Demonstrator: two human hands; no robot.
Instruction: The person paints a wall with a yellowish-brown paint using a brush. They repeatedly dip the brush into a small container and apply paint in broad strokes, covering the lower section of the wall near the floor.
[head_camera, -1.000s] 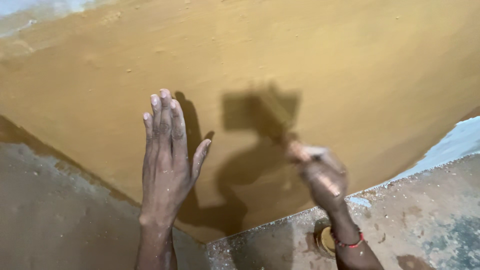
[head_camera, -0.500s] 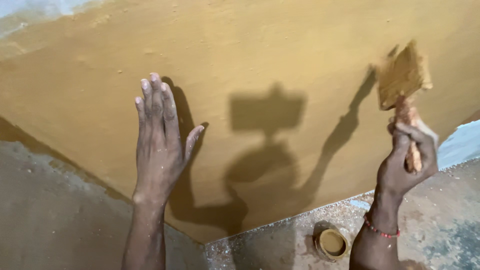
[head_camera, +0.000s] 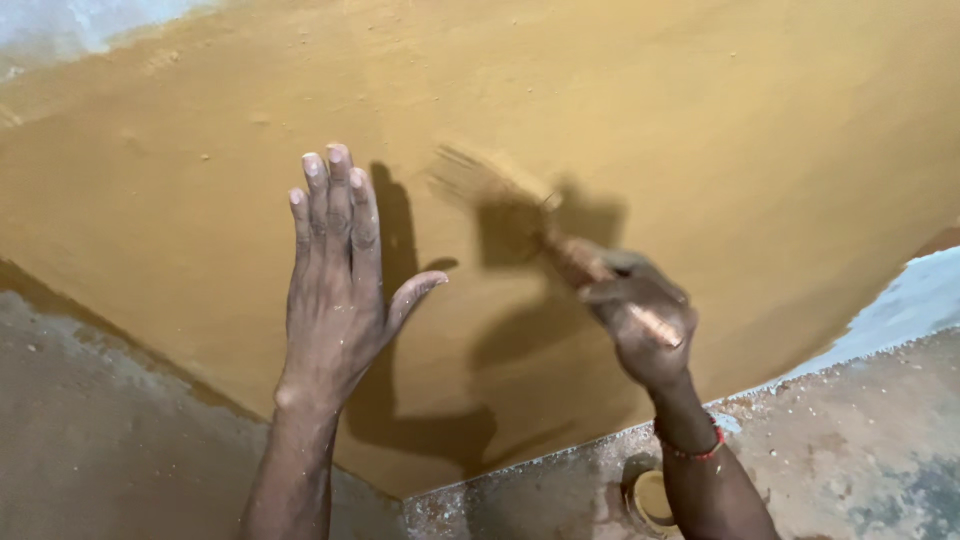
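The left hand (head_camera: 335, 290) is spread flat on the ochre wall (head_camera: 700, 130); the paintbrush (head_camera: 500, 190) is gripped by the right hand (head_camera: 645, 320). Fresh paint could be smudged by that palm.

Paintbrush (head_camera: 500, 195): bristles smeared by motion blur, shape unclear.
Right hand (head_camera: 640, 315): blurred; grip on handle indistinct.
Paint pot (head_camera: 650, 498): partly hidden behind right forearm, cut by bottom edge.
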